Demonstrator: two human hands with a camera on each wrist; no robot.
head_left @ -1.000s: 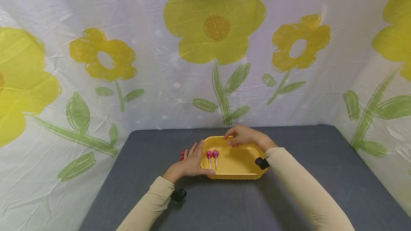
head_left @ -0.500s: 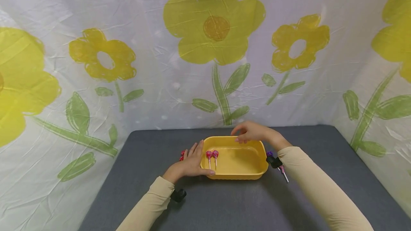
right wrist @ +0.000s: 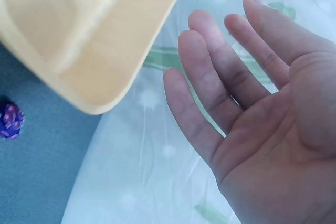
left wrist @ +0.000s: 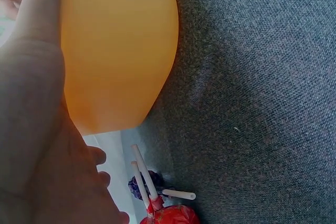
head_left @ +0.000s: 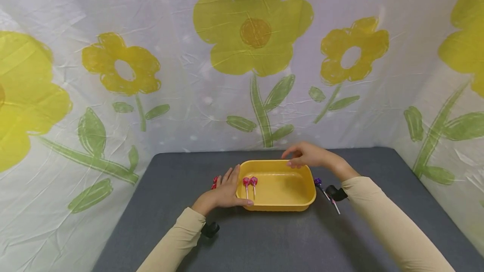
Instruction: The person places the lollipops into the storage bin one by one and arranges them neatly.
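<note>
A yellow plastic bin (head_left: pixel 280 207) sits on the grey table. Inside it, at the left end, two pink lollipops (head_left: pixel 246 182) lie side by side, sticks pointing toward me. My left hand (head_left: pixel 224 192) rests along the bin's left side with straight fingers, the thumb over the near left corner. My right hand (head_left: pixel 308 154) is above the far right part of the rim, holding nothing; the right wrist view shows its loosely bent fingers (right wrist: pixel 197 51) apart from the bin's corner. Red lollipops (left wrist: pixel 173 214) lie beyond my left hand, partly hidden by it in the head view.
Right of the bin lie a purple lollipop (head_left: pixel 317 181) and another with a white stick (head_left: pixel 336 208), partly hidden by the black wrist camera (head_left: pixel 335 193). A dark purple lollipop (left wrist: pixel 137 186) shows behind the red ones. A flower-printed cloth (head_left: pixel 189 116) hangs behind the table.
My right hand has moved right and slightly up, from over the bin toward its far right corner, uncovering the lollipops on the right. My left hand and the bin have stayed put.
</note>
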